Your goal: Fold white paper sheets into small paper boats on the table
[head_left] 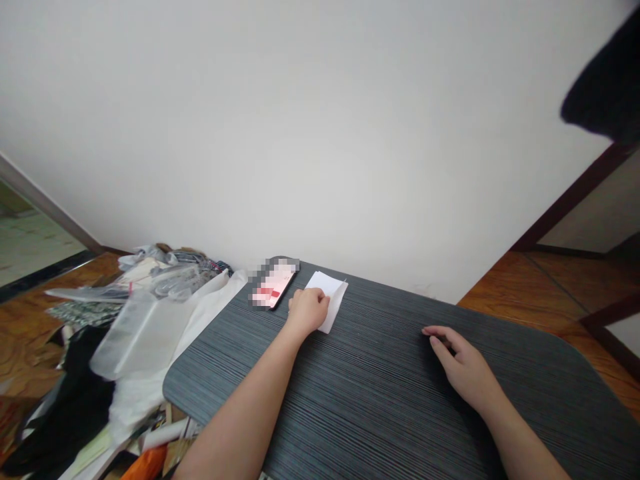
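My left hand [309,310] rests on a small stack of white paper [325,283] near the far left part of the dark table. Its fingers are curled in and closed on the paper, whose right edge lifts slightly; the fingertips are partly hidden. Just left of that hand lies a phone [280,283] with a lit pink and red screen, partly blurred out. Over the right half of the table is my right hand [457,360], thumb and fingers loosely bent and apart, with nothing visible between them.
The dark wood-grain table [370,393] has rounded corners and stands against a white wall [320,133]. On the floor at the left lies a heap of plastic bags [145,327], cloth and packaging. A blurred dark shape [607,87] hangs at the upper right.
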{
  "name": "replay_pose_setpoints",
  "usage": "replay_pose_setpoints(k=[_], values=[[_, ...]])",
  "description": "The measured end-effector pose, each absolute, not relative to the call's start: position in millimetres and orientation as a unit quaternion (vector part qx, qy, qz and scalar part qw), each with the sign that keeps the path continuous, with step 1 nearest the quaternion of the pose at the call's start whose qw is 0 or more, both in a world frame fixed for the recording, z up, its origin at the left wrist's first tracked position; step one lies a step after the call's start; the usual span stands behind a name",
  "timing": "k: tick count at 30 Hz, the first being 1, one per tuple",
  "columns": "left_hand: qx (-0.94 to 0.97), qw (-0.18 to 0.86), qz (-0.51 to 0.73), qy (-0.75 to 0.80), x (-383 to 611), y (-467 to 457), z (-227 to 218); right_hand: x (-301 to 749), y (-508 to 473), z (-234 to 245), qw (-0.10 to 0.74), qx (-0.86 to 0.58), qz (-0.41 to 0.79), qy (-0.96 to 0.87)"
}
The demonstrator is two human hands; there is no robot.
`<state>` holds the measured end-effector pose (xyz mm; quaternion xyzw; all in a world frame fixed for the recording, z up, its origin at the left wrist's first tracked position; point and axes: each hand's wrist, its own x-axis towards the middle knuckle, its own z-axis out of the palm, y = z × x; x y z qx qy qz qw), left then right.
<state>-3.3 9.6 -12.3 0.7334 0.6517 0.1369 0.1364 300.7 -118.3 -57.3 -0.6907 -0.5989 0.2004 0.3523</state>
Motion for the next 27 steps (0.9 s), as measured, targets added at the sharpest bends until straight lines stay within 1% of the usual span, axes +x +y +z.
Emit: replay_pose_setpoints(k=[9,12,15,17,20,24,27], values=[[0.734,0.066,0.166,0.655,-2,-3,-2,301,-117,-58,0.361,-0.682,0.201,-0.603],[0.726,0.041,0.212,0.652,-1,-7,9,300,-118,-57,0.362,-0.681,0.198,-0.605],[0.73,0.051,0.282,0.621,3,-15,21,301,-118,-57,0.357,-0.684,0.196,-0.605],[0.737,0.093,0.331,0.581,6,-21,29,301,-117,-58,0.356,-0.683,0.197,-0.606],[0.716,0.195,0.396,0.541,14,-29,34,301,-116,-58,0.36,-0.679,0.197,-0.609],[0.669,0.386,0.435,0.463,28,-37,33,297,-118,-53,0.367,-0.682,0.183,-0.606],[0.62,0.527,0.426,0.395,42,-42,28,293,-121,-49,0.396,-0.675,0.18,-0.595]])
